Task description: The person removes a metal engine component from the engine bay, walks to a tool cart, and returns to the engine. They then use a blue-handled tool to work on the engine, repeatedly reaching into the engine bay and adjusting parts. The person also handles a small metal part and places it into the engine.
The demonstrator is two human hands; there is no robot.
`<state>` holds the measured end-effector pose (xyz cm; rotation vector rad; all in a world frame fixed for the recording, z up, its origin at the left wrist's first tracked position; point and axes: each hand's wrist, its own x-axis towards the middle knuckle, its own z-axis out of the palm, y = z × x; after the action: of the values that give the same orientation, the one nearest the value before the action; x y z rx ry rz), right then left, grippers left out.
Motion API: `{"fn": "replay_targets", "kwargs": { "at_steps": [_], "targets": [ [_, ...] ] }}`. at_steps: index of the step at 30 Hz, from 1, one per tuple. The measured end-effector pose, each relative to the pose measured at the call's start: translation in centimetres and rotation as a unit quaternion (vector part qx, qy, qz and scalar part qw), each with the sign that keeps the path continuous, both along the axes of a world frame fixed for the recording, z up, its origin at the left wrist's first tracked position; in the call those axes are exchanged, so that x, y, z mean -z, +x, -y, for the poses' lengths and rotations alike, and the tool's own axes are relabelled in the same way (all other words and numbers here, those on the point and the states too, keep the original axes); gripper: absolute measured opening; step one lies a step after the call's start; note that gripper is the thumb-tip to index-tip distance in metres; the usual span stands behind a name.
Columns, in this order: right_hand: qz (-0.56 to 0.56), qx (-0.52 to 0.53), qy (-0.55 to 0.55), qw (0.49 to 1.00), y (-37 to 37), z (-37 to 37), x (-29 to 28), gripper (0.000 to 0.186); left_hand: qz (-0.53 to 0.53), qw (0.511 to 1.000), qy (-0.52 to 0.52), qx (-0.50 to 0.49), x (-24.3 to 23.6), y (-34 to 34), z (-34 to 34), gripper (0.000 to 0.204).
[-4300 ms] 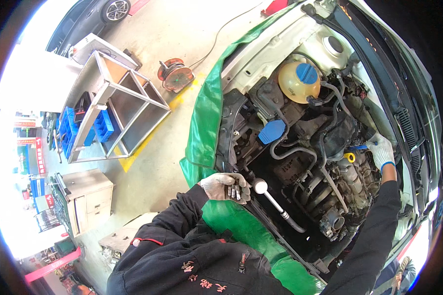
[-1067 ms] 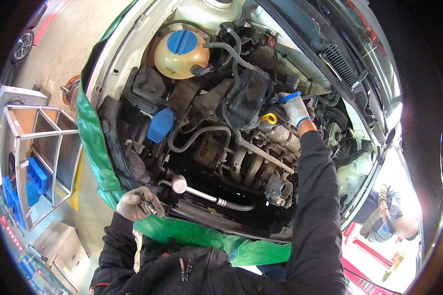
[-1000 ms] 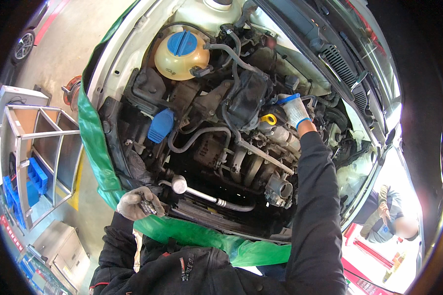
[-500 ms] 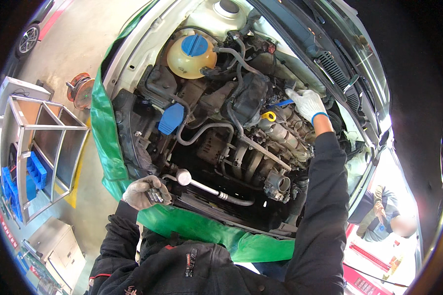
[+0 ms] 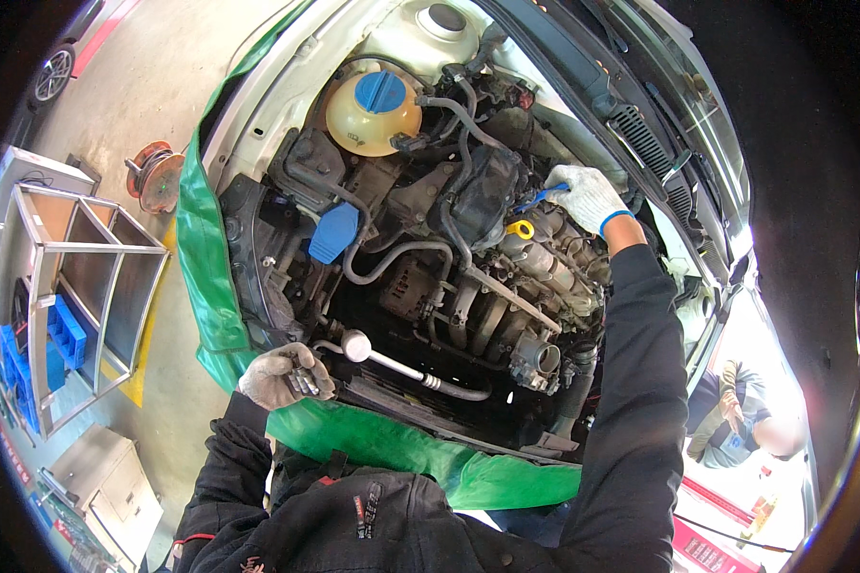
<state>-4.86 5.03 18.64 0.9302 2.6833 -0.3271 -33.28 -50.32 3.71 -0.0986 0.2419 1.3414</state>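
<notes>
My right hand [image 5: 583,199], in a white knit glove with a blue cuff, reaches over the far right of the engine [image 5: 554,272]. Its fingers are closed on a slim blue tool [image 5: 537,200], whose exact kind I cannot make out. The tool's end points left, beside a black engine cover [image 5: 485,196], above the yellow dipstick loop [image 5: 521,229]. At the front left edge of the bay, my left hand [image 5: 275,377], in a soiled glove, is curled palm up. Several small dark metal pieces [image 5: 305,381], perhaps bolts, lie in its fingers.
A coolant tank [image 5: 373,129] with a blue cap stands at the back; a blue reservoir cap [image 5: 333,232] is nearer. Green fender covers [image 5: 354,439] drape the front and left edges. A metal-framed cart [image 5: 100,248] and a cable reel [image 5: 155,177] stand left. Another person [image 5: 736,411] is at right.
My right hand has shifted slightly left and toward me, with the blue tool now at a steeper slant. My left hand has stayed nearly still.
</notes>
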Motion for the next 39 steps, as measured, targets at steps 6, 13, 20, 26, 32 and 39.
{"fn": "replay_targets", "kwargs": {
  "at_steps": [6,13,20,26,32,39],
  "targets": [
    [-0.062,-0.092,0.014,0.994,1.1,-0.1,-0.2,0.011,-0.004,1.000,0.007,-0.002,0.2,0.0,-0.1,0.033],
    [0.147,0.179,-0.006,0.973,0.3,-0.4,0.8,0.065,-0.032,0.999,0.008,0.001,-0.6,0.2,-0.4,0.033],
    [0.153,0.007,0.080,0.985,0.4,-0.3,1.4,0.024,-0.004,1.000,-0.013,0.009,-0.3,-0.1,-0.2,0.034],
    [-0.023,-0.084,0.037,0.996,1.0,-0.2,0.7,0.006,0.005,1.000,-0.003,0.010,-0.3,-0.1,-0.3,0.034],
    [-0.001,-0.198,0.122,0.973,2.3,0.9,-1.2,0.004,-0.038,0.999,-0.034,0.009,-1.2,-0.2,0.0,0.036],
    [-0.119,0.112,0.173,0.971,3.6,5.5,-20.2,0.021,-0.038,0.999,-0.004,0.002,-0.7,0.2,-0.2,0.028]
  ]
}}
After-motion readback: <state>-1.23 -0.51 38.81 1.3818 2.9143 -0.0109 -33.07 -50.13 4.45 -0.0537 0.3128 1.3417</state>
